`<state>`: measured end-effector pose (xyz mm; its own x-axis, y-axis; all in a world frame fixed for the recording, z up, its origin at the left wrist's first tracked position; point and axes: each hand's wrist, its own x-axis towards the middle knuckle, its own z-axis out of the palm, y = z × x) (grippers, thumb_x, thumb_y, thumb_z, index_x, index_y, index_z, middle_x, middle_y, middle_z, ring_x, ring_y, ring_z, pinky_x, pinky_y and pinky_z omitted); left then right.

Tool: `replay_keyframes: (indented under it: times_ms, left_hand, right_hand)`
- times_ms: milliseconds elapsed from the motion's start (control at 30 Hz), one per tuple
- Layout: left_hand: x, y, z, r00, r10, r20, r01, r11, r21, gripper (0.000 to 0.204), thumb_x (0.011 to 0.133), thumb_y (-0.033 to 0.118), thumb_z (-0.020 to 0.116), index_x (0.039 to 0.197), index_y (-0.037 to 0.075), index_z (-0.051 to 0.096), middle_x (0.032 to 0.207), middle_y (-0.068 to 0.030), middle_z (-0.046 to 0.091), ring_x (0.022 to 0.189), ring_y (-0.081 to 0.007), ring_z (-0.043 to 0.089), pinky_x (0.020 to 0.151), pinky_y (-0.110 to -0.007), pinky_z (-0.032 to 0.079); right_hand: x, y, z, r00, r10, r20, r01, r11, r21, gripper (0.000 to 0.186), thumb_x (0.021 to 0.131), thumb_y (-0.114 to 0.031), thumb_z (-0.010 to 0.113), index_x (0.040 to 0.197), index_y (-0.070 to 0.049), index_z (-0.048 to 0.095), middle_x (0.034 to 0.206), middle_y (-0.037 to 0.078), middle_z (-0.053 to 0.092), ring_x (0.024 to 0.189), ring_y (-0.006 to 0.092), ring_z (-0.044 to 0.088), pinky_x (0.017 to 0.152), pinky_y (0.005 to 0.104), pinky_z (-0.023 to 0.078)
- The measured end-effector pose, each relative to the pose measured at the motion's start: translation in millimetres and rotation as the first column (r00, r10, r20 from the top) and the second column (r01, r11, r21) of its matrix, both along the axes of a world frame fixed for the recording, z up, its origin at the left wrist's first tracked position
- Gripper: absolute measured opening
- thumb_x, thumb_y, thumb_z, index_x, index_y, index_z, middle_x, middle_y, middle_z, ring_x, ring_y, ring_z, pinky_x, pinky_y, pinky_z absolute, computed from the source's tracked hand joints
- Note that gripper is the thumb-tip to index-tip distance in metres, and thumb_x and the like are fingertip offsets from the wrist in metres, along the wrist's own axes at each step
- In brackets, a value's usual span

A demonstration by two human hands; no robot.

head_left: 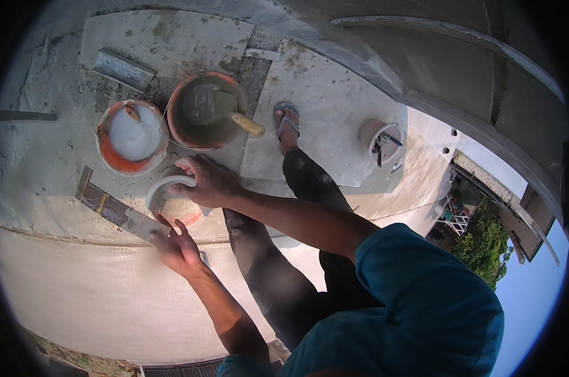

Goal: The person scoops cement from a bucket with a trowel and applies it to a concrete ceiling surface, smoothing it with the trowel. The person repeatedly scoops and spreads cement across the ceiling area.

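A small pale bucket (pixel 190 215) with a white rim and orange smears stands low in the head view, some wet grey-white matter inside. My right hand (pixel 210 182), spattered with pale residue, grips its rim with the thumb over the edge. Just below it, my left hand (pixel 179 250) is spread, fingers apart and slightly blurred, with nothing in it. Beyond them stand two orange buckets. One bucket (pixel 122 164) holds white liquid and a wooden-handled tool (pixel 132 113). The other bucket (pixel 174 129) contains grey mortar, with a wooden-handled trowel (pixel 249 124) resting across its rim.
A long flat strip (pixel 118 210) lies left of the small bucket. Farther off is a speckled metal channel (pixel 124 69). A white pail (pixel 366 133) with tools stands at the right. My sandalled foot (pixel 287 119) rests on a grey board (pixel 328 107), beside the ledge's edge.
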<state>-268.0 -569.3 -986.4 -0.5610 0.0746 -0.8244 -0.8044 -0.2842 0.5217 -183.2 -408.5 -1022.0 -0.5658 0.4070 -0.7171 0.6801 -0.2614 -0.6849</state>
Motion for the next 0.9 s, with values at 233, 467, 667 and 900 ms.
replay_keyframes:
  times_ms: [233,467,667,900]
  left_hand:
    - [175,102,24,0.843,-0.16,0.514,-0.277,0.69,0.669,0.05,0.101,0.029,0.06,0.14,-0.001,0.048,0.13,-0.016,0.06,0.124,-0.0249,0.054,0.109,-0.042,0.041]
    - [333,185,4,0.825,-0.48,0.298,0.334,0.84,0.428,0.043,0.1,0.023,0.061,0.138,0.01,0.046,0.122,-0.0061,0.059,0.117,-0.0195,0.056,0.103,-0.041,0.044]
    - [330,279,-48,0.747,-0.663,-0.046,0.64,0.699,0.319,0.034,0.098,0.02,0.065,0.128,0.009,0.053,0.106,-0.0017,0.064,0.099,-0.0169,0.065,0.089,-0.037,0.054]
    - [357,378,-101,0.629,-0.746,-0.218,0.77,0.637,0.043,0.045,0.091,0.026,0.074,0.123,-0.001,0.056,0.104,-0.0104,0.071,0.094,-0.0198,0.072,0.08,-0.034,0.058]
  right_hand:
    - [159,15,78,0.873,-0.462,0.153,0.487,0.839,-0.245,0.023,0.087,-0.02,0.077,0.097,-0.004,0.063,0.12,0.011,0.064,0.115,0.0186,0.058,0.096,0.0303,0.045]
    - [364,95,70,0.773,-0.632,-0.061,0.612,0.767,-0.193,0.015,0.097,-0.005,0.061,0.105,-0.004,0.048,0.099,0.007,0.063,0.095,0.0135,0.061,0.084,0.0292,0.051]
    - [506,217,51,0.877,-0.478,0.041,0.479,0.867,-0.136,0.014,0.098,-0.011,0.061,0.107,-0.012,0.05,0.098,-0.001,0.057,0.09,0.0088,0.06,0.08,0.0364,0.058]
    - [541,318,-8,0.715,-0.698,0.039,0.695,0.702,-0.157,0.024,0.094,-0.016,0.07,0.113,-0.017,0.055,0.105,0.0,0.061,0.096,0.0171,0.064,0.075,0.0373,0.057]
